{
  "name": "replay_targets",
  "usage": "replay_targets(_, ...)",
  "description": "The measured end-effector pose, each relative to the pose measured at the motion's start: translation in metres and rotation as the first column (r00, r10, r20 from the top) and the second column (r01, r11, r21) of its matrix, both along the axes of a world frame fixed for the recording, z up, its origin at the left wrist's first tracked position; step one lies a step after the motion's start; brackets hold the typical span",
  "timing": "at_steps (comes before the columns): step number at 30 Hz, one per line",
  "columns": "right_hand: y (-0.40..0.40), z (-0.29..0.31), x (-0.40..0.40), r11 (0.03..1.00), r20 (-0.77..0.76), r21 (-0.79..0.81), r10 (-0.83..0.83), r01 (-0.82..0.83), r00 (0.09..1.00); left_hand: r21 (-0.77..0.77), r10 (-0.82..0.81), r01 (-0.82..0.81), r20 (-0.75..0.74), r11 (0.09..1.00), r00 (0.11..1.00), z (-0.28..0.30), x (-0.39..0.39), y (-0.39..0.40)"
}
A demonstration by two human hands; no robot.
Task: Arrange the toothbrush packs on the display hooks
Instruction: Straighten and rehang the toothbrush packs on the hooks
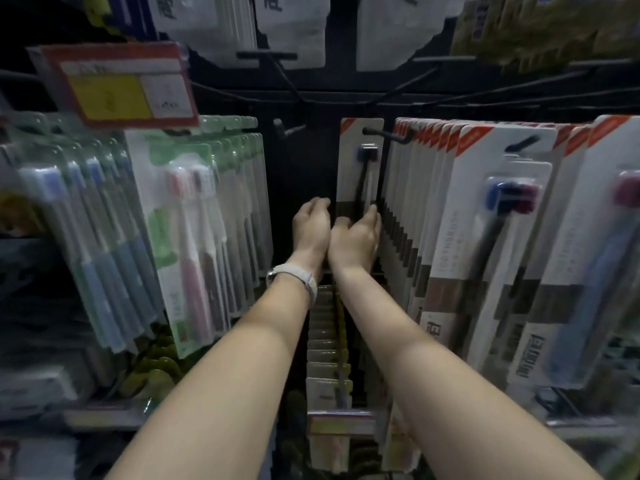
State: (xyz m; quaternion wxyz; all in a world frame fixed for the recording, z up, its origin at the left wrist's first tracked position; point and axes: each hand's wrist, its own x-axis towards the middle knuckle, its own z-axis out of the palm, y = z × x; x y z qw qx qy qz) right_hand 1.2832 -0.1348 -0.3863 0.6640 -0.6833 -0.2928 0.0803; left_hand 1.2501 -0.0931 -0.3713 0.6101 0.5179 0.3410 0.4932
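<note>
Two bare forearms reach up from the bottom edge toward the display, close side by side. The left wrist wears a pale watch (pixel 292 277). Below and between the arms, a row of small carded packs (pixel 325 341) hangs on a lower hook, seen edge-on and blurred.

The left hand (pixel 311 225) sits in the dark gap between product rows, its fingers loosely curled and holding nothing that shows. Just beside it, touching at the wrist, the right hand (pixel 356 239) presses against the lower part of a white toothbrush pack (pixel 360 161); its fingers curl around the pack's right edge, gripping it.

That pack hangs upright, with a red corner stripe at its top, and its hole is threaded on a black display hook (pixel 384 134). To its right a dense row of matching white packs (pixel 460 209) fills the neighbouring hooks. On the left, green-backed toothbrush packs (pixel 194 216) hang tilted, with clear blister packs further left.

Above left, a red-framed price tag (pixel 117 84) with a yellow panel juts out. An empty hook (pixel 289 129) sticks out of the dark back panel. White packages (pixel 291 26) hang across the top row.
</note>
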Motion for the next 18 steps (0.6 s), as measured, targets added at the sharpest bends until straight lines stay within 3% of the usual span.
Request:
replay_targets(11, 0.005, -0.005, 0.008, 0.999, -0.082, -0.029, 0.011, -0.014, 0.997, 0.030, -0.081, 0.081, 0.008, 0.996, 0.997, -0.010, 0.011, 0.008)
replay_targets(18, -0.018, -0.005, -0.007, 1.000, -0.082, -0.007, -0.007, 0.007, 0.997, 0.057, -0.030, 0.032, -0.048, 0.998, 0.998, -0.009, 0.003, -0.005)
